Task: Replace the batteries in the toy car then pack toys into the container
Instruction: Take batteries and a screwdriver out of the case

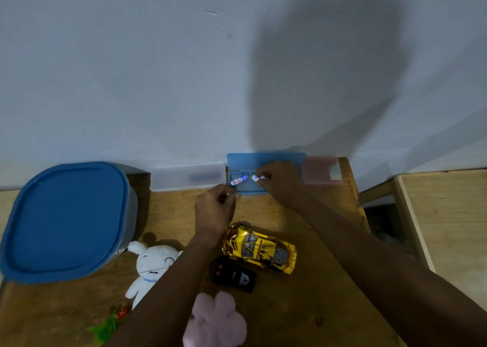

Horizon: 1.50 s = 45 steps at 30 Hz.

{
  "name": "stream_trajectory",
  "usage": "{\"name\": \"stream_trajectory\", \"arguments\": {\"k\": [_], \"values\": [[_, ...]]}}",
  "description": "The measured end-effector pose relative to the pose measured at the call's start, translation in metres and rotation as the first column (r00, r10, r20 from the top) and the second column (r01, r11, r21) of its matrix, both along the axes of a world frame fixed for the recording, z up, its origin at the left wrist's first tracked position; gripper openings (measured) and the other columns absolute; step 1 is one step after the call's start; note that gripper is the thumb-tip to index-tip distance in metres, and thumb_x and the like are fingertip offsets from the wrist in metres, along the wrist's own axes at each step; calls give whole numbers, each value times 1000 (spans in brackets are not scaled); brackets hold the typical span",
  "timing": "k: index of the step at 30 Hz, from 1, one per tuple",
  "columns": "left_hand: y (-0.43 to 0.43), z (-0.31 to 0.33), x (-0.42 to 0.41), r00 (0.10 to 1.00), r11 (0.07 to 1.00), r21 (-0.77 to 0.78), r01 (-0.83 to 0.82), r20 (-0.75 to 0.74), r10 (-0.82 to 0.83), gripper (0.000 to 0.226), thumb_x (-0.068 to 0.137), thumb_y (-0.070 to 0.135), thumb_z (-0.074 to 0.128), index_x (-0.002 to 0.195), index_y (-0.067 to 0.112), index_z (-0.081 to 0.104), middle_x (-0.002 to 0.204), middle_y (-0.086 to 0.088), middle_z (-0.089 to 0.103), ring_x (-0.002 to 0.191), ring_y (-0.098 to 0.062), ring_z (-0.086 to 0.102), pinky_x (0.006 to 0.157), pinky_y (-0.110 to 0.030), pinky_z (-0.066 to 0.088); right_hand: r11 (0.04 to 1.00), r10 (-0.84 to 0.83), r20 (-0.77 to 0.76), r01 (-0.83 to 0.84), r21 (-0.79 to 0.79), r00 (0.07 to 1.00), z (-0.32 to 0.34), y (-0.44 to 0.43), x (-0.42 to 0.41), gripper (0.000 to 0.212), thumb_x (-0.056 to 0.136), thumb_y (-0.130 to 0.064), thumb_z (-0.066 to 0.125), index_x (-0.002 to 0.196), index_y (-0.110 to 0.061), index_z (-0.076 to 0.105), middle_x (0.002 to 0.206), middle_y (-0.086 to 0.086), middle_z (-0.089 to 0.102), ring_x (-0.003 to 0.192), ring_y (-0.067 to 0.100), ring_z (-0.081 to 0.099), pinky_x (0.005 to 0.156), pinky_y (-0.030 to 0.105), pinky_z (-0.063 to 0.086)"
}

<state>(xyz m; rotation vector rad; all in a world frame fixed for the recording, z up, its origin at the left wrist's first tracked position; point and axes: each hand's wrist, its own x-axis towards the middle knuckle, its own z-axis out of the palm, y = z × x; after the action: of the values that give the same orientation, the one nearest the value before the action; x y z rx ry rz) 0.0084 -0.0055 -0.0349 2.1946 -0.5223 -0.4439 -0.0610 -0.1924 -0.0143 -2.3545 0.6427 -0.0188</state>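
Observation:
A shiny gold toy car (259,247) sits upright on the wooden table (303,307), with a black remote control (233,276) just in front of it. An open blue case (266,163) stands against the wall. One white and blue battery (239,180) lies in its tray. My right hand (280,181) pinches a second battery (259,177) over the tray. My left hand (214,208) rests at the case's front left corner with its fingers curled; whether it holds anything is hidden. A large container with a blue lid (66,221) stands at the left.
A white plush rabbit (150,267) lies left of my left arm, a pink plush (217,320) at the front, a small green and red toy (110,323) at the front left. A frosted case (187,178) and a pink case (321,171) flank the blue case.

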Motion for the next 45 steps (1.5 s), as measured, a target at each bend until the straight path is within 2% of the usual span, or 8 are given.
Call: {"name": "stream_trajectory", "arguments": {"k": [4, 11, 17, 29, 33, 36, 40, 45], "values": [[0, 1, -2, 1000, 1000, -17, -8, 4, 8, 13, 91, 22, 74, 102, 17, 77, 88, 6, 76, 82, 0, 66, 74, -22, 52, 992, 114, 98, -108, -65, 989, 4, 1, 5, 16, 89, -25, 71, 101, -18, 77, 94, -2, 76, 79, 12, 64, 74, 26, 46], [2, -2, 0, 1000, 999, -30, 13, 10, -13, 12, 91, 22, 73, 101, 17, 78, 89, 8, 76, 82, 0, 67, 75, -21, 53, 873, 402, -43, -397, -285, 915, -2, 13, 17, 16, 94, -28, 61, 104, -20, 70, 92, 1, 72, 87, 24, 66, 70, 39, 51], [3, -3, 2, 1000, 998, -57, 8, -2, -9, 11, 91, 20, 73, 100, 16, 79, 88, 7, 76, 81, -2, 68, 75, -20, 54, 820, 461, -124, -475, -319, 879, -6, 17, 21, 47, 95, -17, 62, 139, -22, 49, 103, 17, 62, 91, 33, 63, 73, 40, 55], [2, 1, 5, 1000, 999, -31, 11, 3, -11, 12, 91, 21, 73, 99, 14, 78, 87, 6, 75, 79, 4, 65, 72, -12, 48, 757, 492, -273, -561, -335, 827, 19, 18, 39, 28, 96, -15, 58, 124, -11, 55, 99, 15, 65, 93, 30, 63, 65, 29, 34], [2, 4, 4, 1000, 1000, -8, 2, 8, -2, 12, 91, 21, 74, 99, 13, 77, 88, 5, 75, 78, 6, 62, 69, -3, 41, 818, 478, -242, -528, -229, 844, 10, 13, 37, 36, 95, -13, 62, 131, -16, 61, 111, 15, 68, 102, 31, 65, 80, 34, 52], [2, 4, 5, 1000, 1000, 3, -6, -2, 6, 12, 90, 22, 74, 98, 13, 78, 89, 4, 75, 78, 5, 61, 69, -3, 41, 889, 423, -182, -445, -107, 888, 7, 5, 34, 19, 93, -19, 64, 110, -13, 71, 102, 12, 72, 97, 29, 65, 74, 31, 44], [2, 3, 6, 1000, 1000, -14, -8, -5, 8, 11, 90, 21, 74, 97, 14, 78, 90, 4, 76, 81, 0, 64, 75, -14, 49, 987, 153, 111, -157, 20, 982, 8, 2, 11, 16, 86, -21, 73, 99, -13, 76, 94, 1, 76, 85, 17, 67, 78, 30, 48], [3, 2, 6, 1000, 1000, -27, -14, -14, 14, 10, 90, 21, 74, 96, 14, 78, 88, 4, 75, 83, -6, 67, 79, -23, 53, 878, -176, 61, 129, 460, 983, 13, 5, -26, 16, 77, -8, 81, 93, -7, 78, 87, 8, 76, 76, 13, 68, 75, 26, 53]]}}
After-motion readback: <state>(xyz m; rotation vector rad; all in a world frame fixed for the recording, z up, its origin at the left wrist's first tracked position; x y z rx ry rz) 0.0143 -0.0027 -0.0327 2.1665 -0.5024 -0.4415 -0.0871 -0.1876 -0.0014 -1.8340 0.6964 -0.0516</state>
